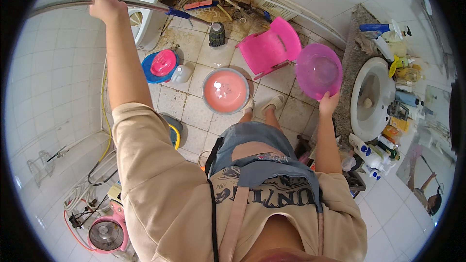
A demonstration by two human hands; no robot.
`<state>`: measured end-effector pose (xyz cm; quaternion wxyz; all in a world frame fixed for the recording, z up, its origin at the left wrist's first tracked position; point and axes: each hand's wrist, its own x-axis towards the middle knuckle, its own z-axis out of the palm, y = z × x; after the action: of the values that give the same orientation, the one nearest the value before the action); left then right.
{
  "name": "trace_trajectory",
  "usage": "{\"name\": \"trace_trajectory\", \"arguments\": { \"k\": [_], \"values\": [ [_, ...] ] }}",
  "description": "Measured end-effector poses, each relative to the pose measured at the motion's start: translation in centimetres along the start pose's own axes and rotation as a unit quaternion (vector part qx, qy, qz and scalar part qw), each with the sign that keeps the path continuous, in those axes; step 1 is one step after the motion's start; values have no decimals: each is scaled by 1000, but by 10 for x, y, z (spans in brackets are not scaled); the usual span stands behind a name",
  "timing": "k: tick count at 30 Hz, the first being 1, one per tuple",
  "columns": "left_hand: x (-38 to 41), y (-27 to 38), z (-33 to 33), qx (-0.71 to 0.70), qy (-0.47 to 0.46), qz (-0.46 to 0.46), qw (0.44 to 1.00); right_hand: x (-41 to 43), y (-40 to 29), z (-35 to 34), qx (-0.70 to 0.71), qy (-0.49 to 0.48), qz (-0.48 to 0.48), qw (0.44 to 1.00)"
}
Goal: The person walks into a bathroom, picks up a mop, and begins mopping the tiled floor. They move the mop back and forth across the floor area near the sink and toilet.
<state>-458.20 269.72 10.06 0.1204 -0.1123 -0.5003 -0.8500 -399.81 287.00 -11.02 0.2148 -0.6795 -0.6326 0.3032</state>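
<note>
My left hand [108, 4] grips the metal handle of a mop [145, 5], raised at the upper left. At the handle's far end the mop's dark, bundled head [217, 35] hangs over the wet tiles. My right hand [329, 103] holds a purple plastic basin [316, 71] by its rim, tilted so its inside faces me. Between the two, on the floor in front of my feet, sits a grey-rimmed basin [225, 91] with a pink inside and what looks like water in it. A pink plastic chair [269, 47] stands just left of the purple basin.
A sink [373, 98] with several bottles along it lines the right wall. At the left lie a blue basin [147, 67], a pink basin [164, 62] and a plastic jug [181, 74]. The toilet [143, 25] and a broom [198, 4] stand behind. A pink fan [106, 234] is lower left.
</note>
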Motion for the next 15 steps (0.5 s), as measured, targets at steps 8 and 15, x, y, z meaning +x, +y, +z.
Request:
{"name": "trace_trajectory", "arguments": {
  "k": [8, 15],
  "values": [
    [-116, -134, -82, 77, -5, -102, 992, 3, 10, 12, 33, -16, -63, 997],
    [-94, -60, -70, 73, -94, -107, 987, 11, 20, 13, 58, -30, -18, 998]
  ]
}}
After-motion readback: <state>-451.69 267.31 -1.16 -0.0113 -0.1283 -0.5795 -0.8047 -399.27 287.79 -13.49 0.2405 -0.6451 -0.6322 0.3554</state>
